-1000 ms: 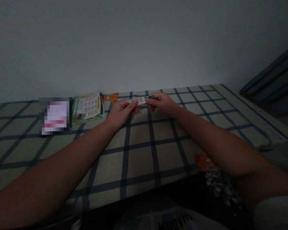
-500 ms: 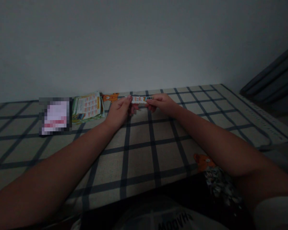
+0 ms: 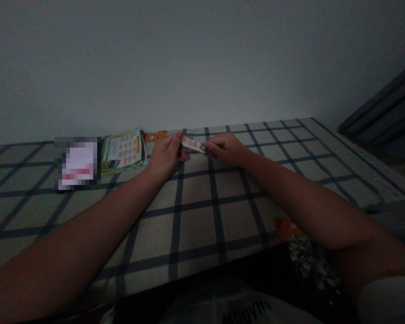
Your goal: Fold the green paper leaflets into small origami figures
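Note:
Both my hands meet near the far edge of a checked tablecloth (image 3: pixel 195 211), close to the wall. Between them is a small printed strip of paper or card (image 3: pixel 193 144), white with orange marks. My left hand (image 3: pixel 165 155) pinches its left end with the fingertips. My right hand (image 3: pixel 224 148) pinches its right end. The strip tilts down toward the right, held a little above the cloth. Both forearms stretch forward from the bottom corners of the view.
A stack of printed booklets (image 3: pixel 123 150) lies left of my hands by the wall. A blurred-out flat item (image 3: pixel 77 163) sits further left. Orange bear prints mark the cloth (image 3: pixel 285 227). A dark curtain or bedding (image 3: pixel 384 112) stands at the right.
The strip was held level and longer between my hands; it now looks shorter and tilts down to the right. My hands have drawn slightly closer together.

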